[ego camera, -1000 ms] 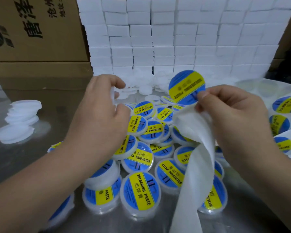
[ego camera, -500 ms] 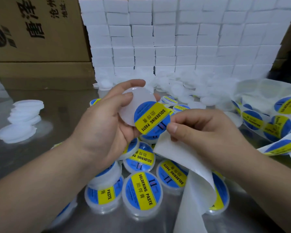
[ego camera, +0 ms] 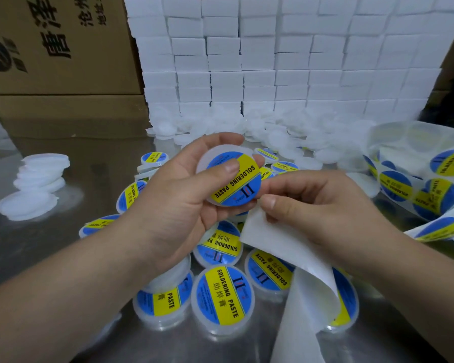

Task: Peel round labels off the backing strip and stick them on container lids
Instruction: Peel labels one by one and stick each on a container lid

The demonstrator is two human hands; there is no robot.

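My left hand (ego camera: 176, 197) grips a translucent white lid (ego camera: 210, 155) at chest height, thumb pressing on the round blue and yellow label (ego camera: 236, 180) that lies on it. My right hand (ego camera: 325, 205) pinches the white backing strip (ego camera: 286, 252), which curls down over the table; its fingertips touch the label's right edge. Below both hands lies a pile of labelled lids (ego camera: 222, 301) reading SOLDERING PASTE.
Plain white lids (ego camera: 286, 132) lie heaped at the back, and a small stack (ego camera: 40, 176) sits at the left. The strip with unpeeled labels (ego camera: 414, 189) loops at the right. Stacked white boxes (ego camera: 273, 61) and cardboard cartons (ego camera: 58, 48) stand behind on the metal table (ego camera: 50, 247).
My left hand picked up a plain lid and raised it. My right hand brought the peeled label down onto it; now the label lies on the lid under my left thumb.
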